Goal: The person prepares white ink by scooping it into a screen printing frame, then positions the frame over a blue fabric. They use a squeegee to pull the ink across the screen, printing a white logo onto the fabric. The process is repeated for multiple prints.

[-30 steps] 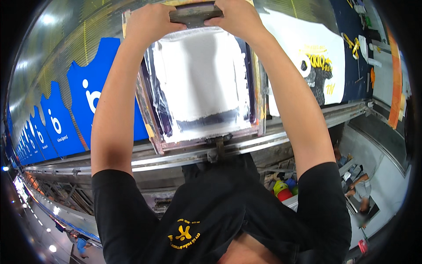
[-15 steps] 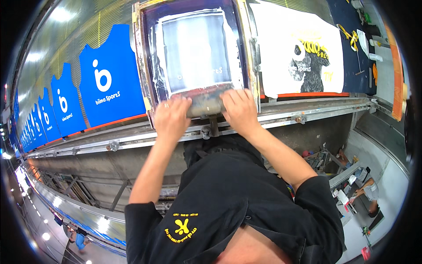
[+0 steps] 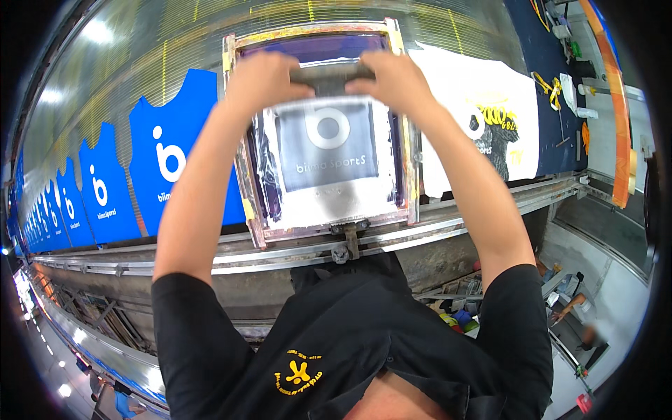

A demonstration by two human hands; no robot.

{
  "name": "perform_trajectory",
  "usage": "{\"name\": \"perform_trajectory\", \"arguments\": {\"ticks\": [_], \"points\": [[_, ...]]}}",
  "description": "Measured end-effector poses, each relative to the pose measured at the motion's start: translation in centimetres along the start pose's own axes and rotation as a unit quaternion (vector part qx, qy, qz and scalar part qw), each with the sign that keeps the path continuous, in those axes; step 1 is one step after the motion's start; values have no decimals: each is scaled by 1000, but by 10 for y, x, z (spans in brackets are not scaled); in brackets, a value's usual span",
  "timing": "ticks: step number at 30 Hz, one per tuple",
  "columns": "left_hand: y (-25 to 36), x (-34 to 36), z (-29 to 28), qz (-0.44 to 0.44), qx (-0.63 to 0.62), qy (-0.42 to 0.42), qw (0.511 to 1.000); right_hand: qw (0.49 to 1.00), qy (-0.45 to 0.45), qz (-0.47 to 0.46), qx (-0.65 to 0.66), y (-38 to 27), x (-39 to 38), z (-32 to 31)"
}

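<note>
Both my hands grip a squeegee at the far end of a screen printing frame. My left hand is closed around its left end, and my right hand around the right; both are slightly blurred. Under the squeegee lies the screen's mesh, with a grey rectangle showing a round logo and lettering. White ink is smeared along the near part of the screen and its sides. The squeegee's lower edge is blurred where it meets the mesh.
Blue sleeveless shirt pieces with white logos lie in a row to the left. A white printed fabric piece lies on the right. A metal rail runs along the near table edge. Farther right hangs an orange strip; another person works lower right.
Both hands have pushed the squeegee from the near end of the screen to the far end, my arms stretching out. The grey rectangle and logo now show more plainly; the view has shifted.
</note>
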State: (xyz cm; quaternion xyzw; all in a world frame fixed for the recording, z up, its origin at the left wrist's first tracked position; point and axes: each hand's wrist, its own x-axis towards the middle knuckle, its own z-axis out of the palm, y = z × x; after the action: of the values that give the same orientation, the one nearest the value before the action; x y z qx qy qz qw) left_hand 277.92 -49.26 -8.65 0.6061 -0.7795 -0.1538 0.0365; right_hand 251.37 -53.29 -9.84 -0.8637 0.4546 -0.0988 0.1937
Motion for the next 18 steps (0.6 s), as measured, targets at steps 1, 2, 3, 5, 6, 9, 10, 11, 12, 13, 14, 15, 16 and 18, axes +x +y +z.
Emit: {"name": "perform_trajectory", "arguments": {"ticks": [1, 2, 3, 5, 6, 9, 10, 11, 12, 13, 14, 15, 16, 18], "points": [[-12, 26, -8, -20, 9, -32, 999, 1000, 16, 13, 12, 8, 25, -1], [-18, 44, -10, -18, 3, -11, 1000, 999, 32, 19, 12, 17, 41, 2], [-21, 52, -3, -19, 5, 10, 1000, 999, 45, 25, 17, 24, 53, 10], [-27, 57, 14, -31, 7, 50, 998, 998, 47, 31, 16, 30, 57, 23], [-26, 46, 21, -26, -4, 46, 999, 999, 31, 37, 17, 26, 49, 28], [8, -7, 34, -55, 32, -7, 998, 998, 53, -34, -17, 12, -11, 44], [20, -32, 41, -56, 5, -13, 998, 997, 56, -53, -6, 6, -39, 52], [32, -60, 50, -55, -22, -13, 998, 995, 64, -73, 2, -3, -66, 57], [41, -90, 59, -40, -41, 0, 998, 995, 69, -67, 17, -17, -94, 59], [50, -113, 67, -21, -58, 19, 998, 995, 80, -61, 29, -29, -120, 60], [59, -134, 73, -11, -63, 26, 998, 995, 74, -60, 36, -38, -143, 63], [64, -143, 72, -1, -64, 38, 997, 995, 71, -64, 41, -42, -152, 62], [63, -138, 67, -20, -63, -14, 998, 996, 42, -63, 52, -38, -146, 59], [60, -121, 50, -57, -67, -125, 988, 996, -24, -54, 72, -35, -133, 48]]}}
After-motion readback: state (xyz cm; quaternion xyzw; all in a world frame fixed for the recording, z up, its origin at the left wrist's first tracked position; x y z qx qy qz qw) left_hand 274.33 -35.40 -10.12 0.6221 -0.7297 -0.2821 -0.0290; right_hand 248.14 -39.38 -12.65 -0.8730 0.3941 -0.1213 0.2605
